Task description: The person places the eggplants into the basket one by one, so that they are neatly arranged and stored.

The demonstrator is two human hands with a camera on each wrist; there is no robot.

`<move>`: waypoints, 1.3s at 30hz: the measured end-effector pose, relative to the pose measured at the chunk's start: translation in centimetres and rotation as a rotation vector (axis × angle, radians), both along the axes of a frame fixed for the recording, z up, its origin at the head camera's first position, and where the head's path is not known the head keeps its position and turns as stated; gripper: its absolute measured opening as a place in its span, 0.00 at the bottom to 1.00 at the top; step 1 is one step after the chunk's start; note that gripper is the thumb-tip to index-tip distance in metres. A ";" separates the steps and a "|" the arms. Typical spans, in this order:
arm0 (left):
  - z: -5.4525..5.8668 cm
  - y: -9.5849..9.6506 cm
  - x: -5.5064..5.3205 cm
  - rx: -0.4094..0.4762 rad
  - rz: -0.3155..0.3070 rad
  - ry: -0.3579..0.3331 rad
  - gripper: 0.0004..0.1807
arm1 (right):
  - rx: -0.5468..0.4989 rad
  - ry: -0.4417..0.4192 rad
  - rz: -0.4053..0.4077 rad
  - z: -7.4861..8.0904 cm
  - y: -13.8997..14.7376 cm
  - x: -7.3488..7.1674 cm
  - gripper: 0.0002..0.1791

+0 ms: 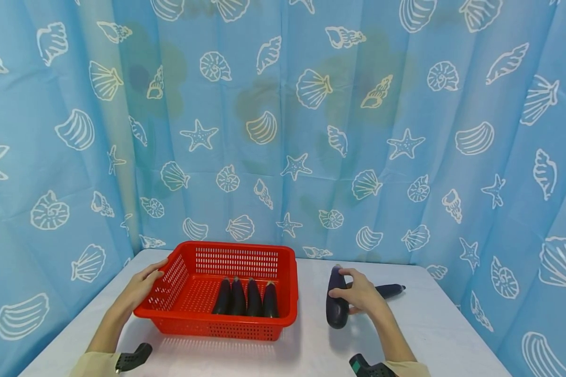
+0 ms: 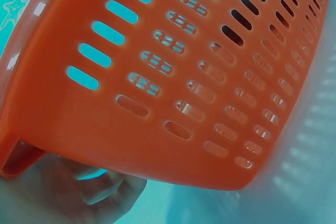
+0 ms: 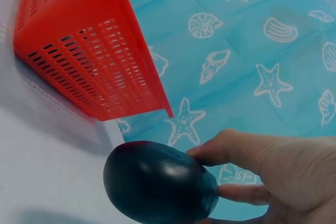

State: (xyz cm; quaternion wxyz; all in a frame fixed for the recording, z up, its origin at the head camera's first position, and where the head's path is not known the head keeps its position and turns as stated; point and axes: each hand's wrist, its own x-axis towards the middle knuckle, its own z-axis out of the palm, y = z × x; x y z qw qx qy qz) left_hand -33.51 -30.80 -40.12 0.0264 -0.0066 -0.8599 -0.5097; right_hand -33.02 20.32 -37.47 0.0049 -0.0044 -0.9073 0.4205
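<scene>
A red plastic basket with slotted walls stands on the left part of the table. Several dark purple eggplants lie side by side in its right half, stems toward the back. My left hand grips the basket's left rim; in the left wrist view its fingers curl beneath the rim. To the right of the basket, my right hand pinches another eggplant between thumb and fingers, its rounded end toward me. One more eggplant lies behind the right hand, partly hidden by it.
A white cloth covers the table. Blue curtains with white shell and starfish prints hang behind the table and on both sides. Dark wrist devices sit at both sleeves.
</scene>
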 end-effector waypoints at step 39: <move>0.0 -0.1 -0.1 -0.027 0.008 -0.007 0.30 | -0.020 0.101 0.058 3.7 -4.8 1.4 0.37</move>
